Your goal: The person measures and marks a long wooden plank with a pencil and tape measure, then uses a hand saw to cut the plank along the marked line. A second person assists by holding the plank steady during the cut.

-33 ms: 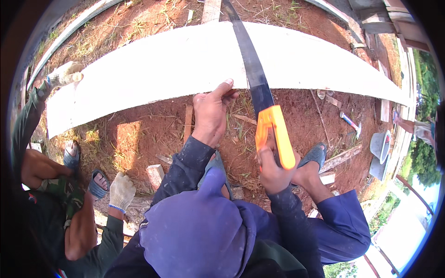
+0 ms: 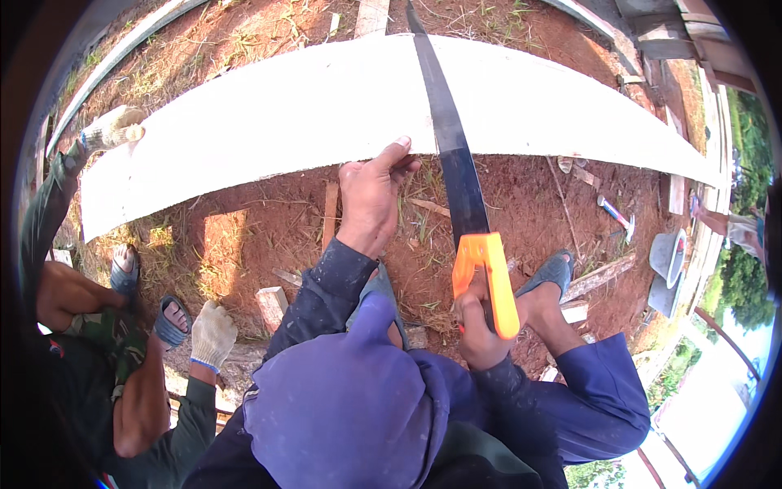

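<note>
A long white board (image 2: 269,106) lies across the far half of the view, its surface washed out by glare. My left hand (image 2: 371,191) grips its near edge, thumb uppermost, left of the saw; the fingers beneath are partly hidden. In my right hand (image 2: 482,326) is the orange handle of a handsaw (image 2: 464,187). The dark blade crosses the board's middle, its tip extending past the far edge. At the board's left end rests a co-worker's gloved hand (image 2: 114,129); that person's other gloved hand (image 2: 214,336) is lower, near their sandalled feet.
A hammer (image 2: 616,216) lies on the reddish soil to the right, beside a grey bucket (image 2: 668,257). Wood offcuts (image 2: 272,308) are scattered about my feet. A purple cap (image 2: 346,399) blocks the lower middle. Another person's arm (image 2: 717,218) shows at far right.
My right hand has drawn the saw back towards me, so less of its blade extends beyond the board's far edge. My left hand and the board stay in place.
</note>
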{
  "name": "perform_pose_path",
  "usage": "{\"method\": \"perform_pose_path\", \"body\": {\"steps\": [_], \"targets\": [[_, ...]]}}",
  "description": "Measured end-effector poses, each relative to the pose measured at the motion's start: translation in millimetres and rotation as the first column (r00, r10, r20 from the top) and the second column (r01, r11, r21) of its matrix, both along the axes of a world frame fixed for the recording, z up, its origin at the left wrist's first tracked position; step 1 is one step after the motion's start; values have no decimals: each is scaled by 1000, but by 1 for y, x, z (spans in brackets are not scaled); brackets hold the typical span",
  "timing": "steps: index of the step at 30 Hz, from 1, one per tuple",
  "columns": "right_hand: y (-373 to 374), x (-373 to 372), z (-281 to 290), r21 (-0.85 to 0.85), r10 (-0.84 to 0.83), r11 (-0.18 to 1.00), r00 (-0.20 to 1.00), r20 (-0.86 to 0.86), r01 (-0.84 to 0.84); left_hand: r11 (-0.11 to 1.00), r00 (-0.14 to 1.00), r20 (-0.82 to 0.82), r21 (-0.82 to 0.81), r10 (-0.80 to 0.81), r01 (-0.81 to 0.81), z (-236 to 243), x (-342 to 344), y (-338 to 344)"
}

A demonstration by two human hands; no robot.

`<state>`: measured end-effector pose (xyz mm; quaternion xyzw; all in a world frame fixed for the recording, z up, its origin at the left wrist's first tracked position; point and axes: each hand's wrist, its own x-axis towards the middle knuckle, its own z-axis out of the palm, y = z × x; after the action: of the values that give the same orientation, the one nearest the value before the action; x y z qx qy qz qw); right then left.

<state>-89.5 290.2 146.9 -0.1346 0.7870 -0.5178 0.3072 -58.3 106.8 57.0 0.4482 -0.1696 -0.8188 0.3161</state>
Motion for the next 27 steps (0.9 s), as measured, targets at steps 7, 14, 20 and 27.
{"method": "perform_pose_path", "body": {"steps": [7,14,20,27], "targets": [[59,45,10,51,-10,999,996,-90,14,999,999,-15,-13,-45,45,-6,-5,-4],[-69,-19,-45,-83,-107,992,986,-127,97,1000,998,-51,13,-27,28,-9,-10,-4],[19,20,5,160,81,986,974,-209,-48,1000,997,-81,26,-7,9,-6,-10,-3],[97,67,11,89,115,990,990,-80,-108,999,998,-60,26,-34,35,-1,-2,-4]]}}
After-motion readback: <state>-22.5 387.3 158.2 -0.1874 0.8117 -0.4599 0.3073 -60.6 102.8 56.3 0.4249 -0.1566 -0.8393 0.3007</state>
